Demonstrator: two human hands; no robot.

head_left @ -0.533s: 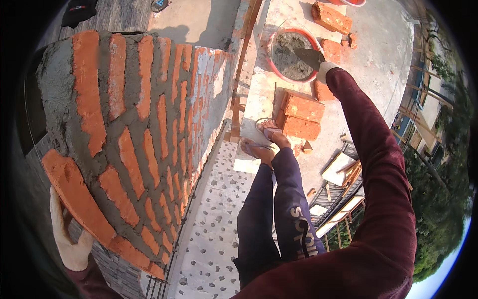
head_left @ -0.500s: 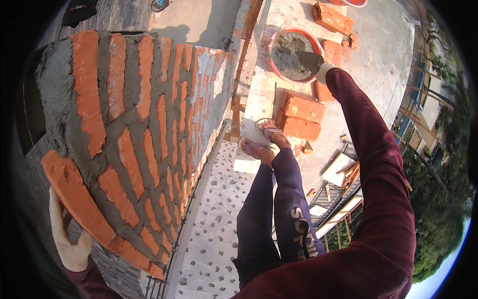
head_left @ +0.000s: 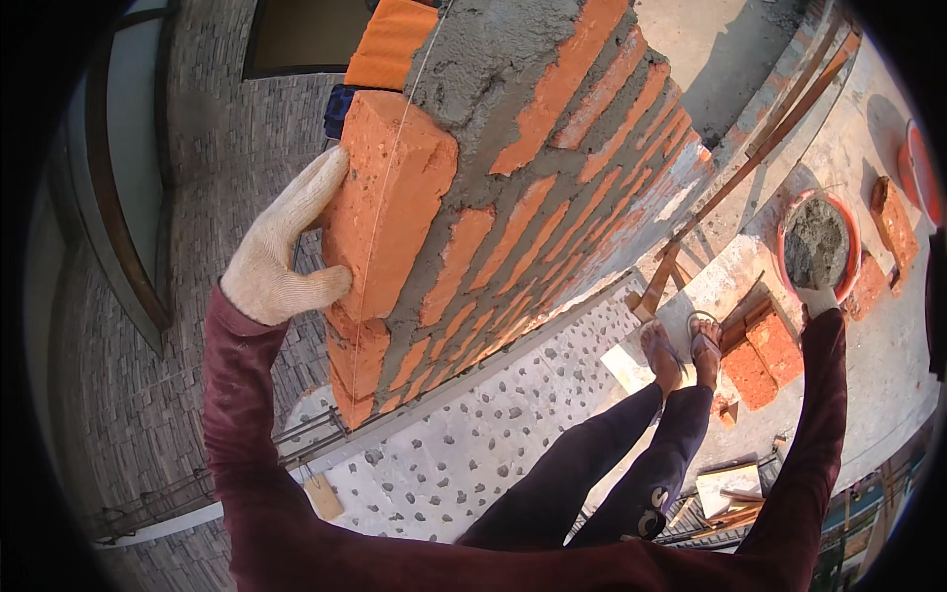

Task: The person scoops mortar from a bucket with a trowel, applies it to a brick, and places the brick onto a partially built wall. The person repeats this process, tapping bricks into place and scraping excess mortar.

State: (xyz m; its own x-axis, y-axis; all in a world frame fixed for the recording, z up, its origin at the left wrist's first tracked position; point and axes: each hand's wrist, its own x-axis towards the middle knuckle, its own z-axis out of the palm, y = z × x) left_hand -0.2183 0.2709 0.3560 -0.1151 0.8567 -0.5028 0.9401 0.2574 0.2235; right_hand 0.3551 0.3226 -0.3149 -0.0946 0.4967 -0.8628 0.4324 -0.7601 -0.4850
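Observation:
My left hand (head_left: pixel 281 247), in a white knit glove, grips the outer face of an orange brick (head_left: pixel 390 207) at the near end of the top course of a brick wall (head_left: pixel 552 197). Fresh grey mortar (head_left: pixel 488 59) covers the wall top beyond it. A thin string line (head_left: pixel 387 187) runs across the brick. My right hand (head_left: pixel 817 298), also gloved, reaches far down to the rim of a red pan of grey mortar (head_left: pixel 817 242). It is closed on a trowel whose blade is hard to make out in the mortar.
My feet in sandals (head_left: pixel 681 347) stand on a concrete slab beside two stacked bricks (head_left: pixel 764 357). A wooden batten (head_left: pixel 681 261) leans at the wall's foot. Loose bricks (head_left: pixel 893 222) and another red pan (head_left: pixel 912 158) lie right. A stone-clad wall (head_left: pixel 227 118) is left.
The view has swung and come closer to the wall's end. My left hand stays on the end brick, now larger in view. My right hand remains at the mortar pan.

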